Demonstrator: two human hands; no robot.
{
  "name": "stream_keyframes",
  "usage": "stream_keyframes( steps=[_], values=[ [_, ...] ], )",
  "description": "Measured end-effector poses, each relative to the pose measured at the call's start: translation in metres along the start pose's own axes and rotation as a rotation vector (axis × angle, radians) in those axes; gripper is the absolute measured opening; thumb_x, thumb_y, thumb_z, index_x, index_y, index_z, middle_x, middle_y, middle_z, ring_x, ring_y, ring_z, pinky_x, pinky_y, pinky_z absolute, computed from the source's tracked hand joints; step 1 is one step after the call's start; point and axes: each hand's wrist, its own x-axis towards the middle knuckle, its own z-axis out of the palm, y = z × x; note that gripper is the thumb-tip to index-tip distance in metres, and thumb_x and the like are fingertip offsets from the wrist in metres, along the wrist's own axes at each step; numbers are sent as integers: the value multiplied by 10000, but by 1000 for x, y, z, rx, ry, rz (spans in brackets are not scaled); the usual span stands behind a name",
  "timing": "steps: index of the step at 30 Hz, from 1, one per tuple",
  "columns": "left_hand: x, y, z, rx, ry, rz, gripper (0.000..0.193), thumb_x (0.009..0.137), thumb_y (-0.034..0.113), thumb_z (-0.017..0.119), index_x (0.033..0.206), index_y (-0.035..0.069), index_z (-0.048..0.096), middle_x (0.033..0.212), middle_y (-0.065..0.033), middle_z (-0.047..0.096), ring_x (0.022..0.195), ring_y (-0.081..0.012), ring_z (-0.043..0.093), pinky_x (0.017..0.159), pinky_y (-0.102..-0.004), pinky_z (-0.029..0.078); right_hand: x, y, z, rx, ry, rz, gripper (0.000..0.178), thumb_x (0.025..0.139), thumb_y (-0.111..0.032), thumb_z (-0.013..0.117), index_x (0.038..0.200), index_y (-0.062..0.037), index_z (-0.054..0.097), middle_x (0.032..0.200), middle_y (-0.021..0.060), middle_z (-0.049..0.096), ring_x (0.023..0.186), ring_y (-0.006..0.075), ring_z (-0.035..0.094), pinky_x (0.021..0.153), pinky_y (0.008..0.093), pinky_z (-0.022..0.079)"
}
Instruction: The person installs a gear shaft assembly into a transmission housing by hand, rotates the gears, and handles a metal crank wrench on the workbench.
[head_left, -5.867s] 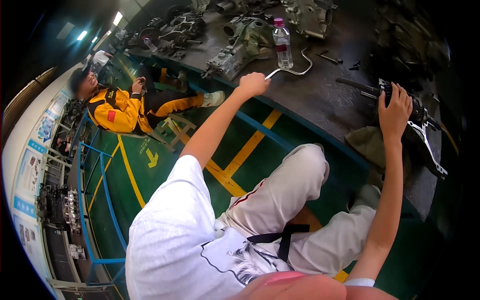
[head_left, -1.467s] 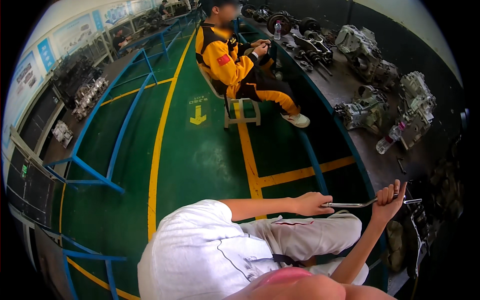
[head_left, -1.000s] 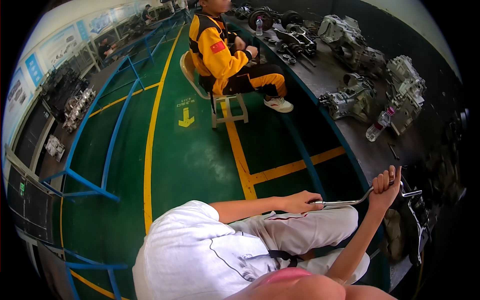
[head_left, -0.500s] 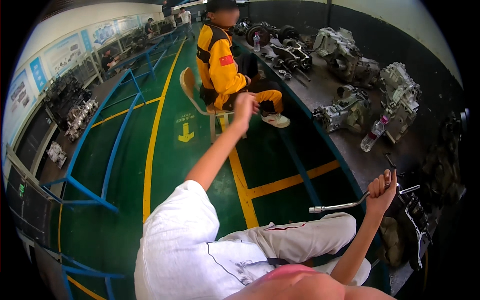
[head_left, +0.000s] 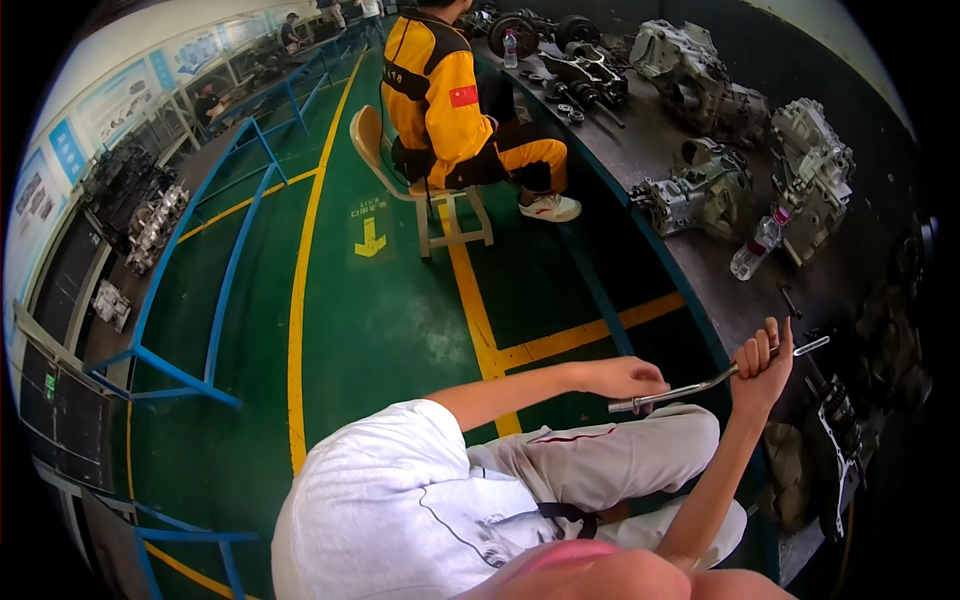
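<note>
Plastic bottle (head_left: 755,247), gearbox casing (head_left: 700,195) on table (head_left: 700,280) beyond. Metal wrench (head_left: 715,381) near-horizontal, socket end left; right hand (head_left: 762,362) fist-closed round shaft, left hand (head_left: 625,378) clasping socket end.

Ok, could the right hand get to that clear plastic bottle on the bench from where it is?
Probably yes, but not freely: the right hand is closed on the bent metal wrench, which the left hand also touches. The plastic bottle stands farther along the bench, with only bare bench top between them.
</note>
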Motion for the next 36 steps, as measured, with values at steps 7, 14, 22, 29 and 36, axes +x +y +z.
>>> stream_keyframes(
  steps=[7,14,22,29,36],
  values=[
    [33,-11,40,-107,-11,-83,343,933,404,500,921,68,566,646,-7,479,524,-97,406,494,-238,343,7,-20,-13,-2,56,10,263,961,-283,446,805,-73,471,443,-34,207,330,58,155,321,227,130],
    [49,-28,53,-368,-17,-109,370,937,402,498,808,63,573,606,4,435,555,-72,383,510,-226,330,13,-45,-33,38,-346,134,245,968,-248,426,840,-46,478,463,-31,214,337,62,166,318,235,141],
    [81,-43,59,84,515,201,364,855,348,638,723,10,609,574,-38,526,546,-96,454,522,-283,412,7,-94,-71,-241,290,58,330,941,-252,441,1113,17,526,667,2,410,599,114,410,560,260,389],
    [78,-28,34,192,609,150,420,879,325,593,683,-43,542,523,-102,443,487,-163,368,469,-325,310,12,-91,-71,-1043,492,80,505,877,-313,565,1230,29,452,955,143,625,845,206,621,745,322,521],
    [111,-18,19,326,647,211,428,870,330,598,668,-44,546,517,-120,460,471,-193,411,459,-338,321,11,-88,-96,-1203,584,-32,637,862,-284,579,1346,48,332,1001,161,630,879,193,615,749,297,515]
  ],
)
